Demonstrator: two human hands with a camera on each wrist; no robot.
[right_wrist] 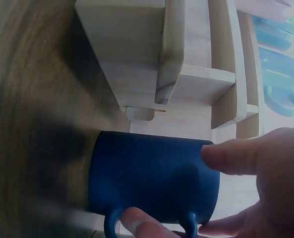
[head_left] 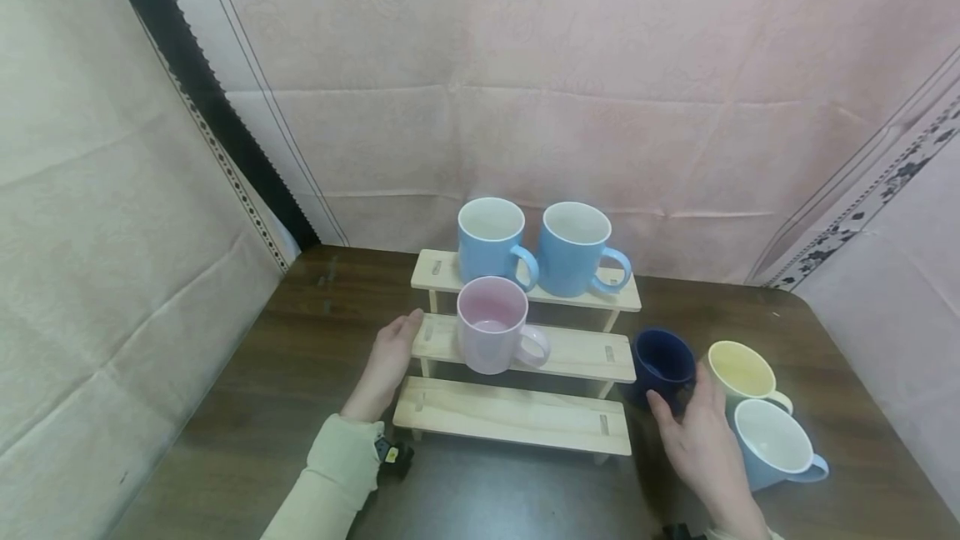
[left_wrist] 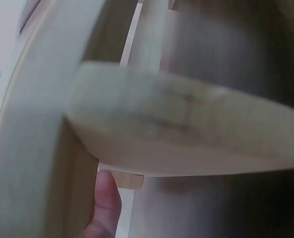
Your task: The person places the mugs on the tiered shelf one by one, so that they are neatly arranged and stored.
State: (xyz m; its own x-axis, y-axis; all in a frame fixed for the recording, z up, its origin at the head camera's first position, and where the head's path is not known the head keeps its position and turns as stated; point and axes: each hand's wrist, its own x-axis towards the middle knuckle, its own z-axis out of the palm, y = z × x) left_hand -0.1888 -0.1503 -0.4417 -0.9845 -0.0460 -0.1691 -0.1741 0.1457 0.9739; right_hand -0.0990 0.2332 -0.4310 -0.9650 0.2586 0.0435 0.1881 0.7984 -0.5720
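While your left hand (head_left: 388, 363), uncurled, touches the wooden rack (head_left: 513, 417), your right hand (head_left: 699, 436) clasps the navy mug (right_wrist: 149, 173) between thumb and fingers, mug upright.

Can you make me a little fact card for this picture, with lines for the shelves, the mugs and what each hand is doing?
Mugs counted: six
Top shelf: two light blue mugs, upright
Middle shelf: one pink mug, upright
On the table, far right: a yellow mug and a third light blue mug
Left hand: holds the left end of the middle shelf
Right hand: holds a dark blue mug, one finger at its handle
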